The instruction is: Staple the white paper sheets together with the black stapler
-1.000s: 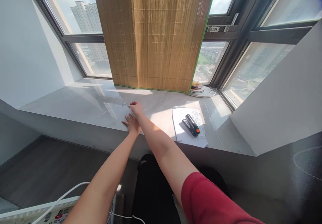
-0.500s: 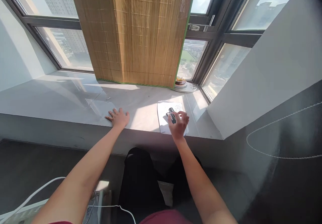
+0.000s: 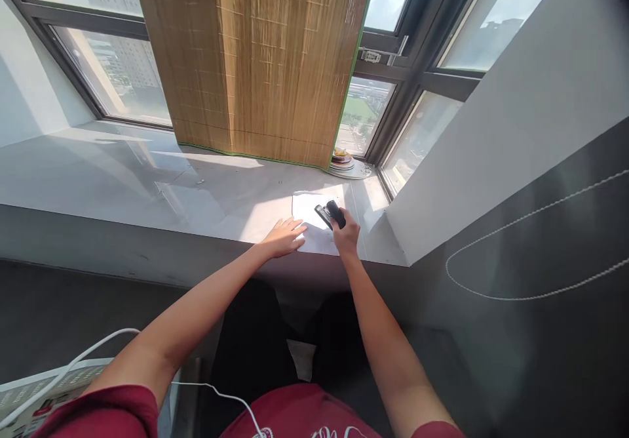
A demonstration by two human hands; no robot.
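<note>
My right hand (image 3: 346, 236) is closed around a black stapler (image 3: 329, 214) and holds it just above a stack of white papers (image 3: 309, 210) on the grey windowsill (image 3: 147, 189). My left hand (image 3: 285, 236) lies flat with fingers stretched out on the left edge of the papers, near the sill's front edge. Both forearms reach forward from my lap.
A bamboo blind (image 3: 265, 58) hangs over the window behind the sill. Stacked plates (image 3: 346, 164) sit at the back right corner. A slanted white wall (image 3: 491, 130) closes the sill on the right. A white cable (image 3: 73, 366) and a white device lie at the lower left.
My right hand crossed from the left of the sill to the stapler, closed on it and lifted it. My left hand slid right onto the papers. The view panned right.
</note>
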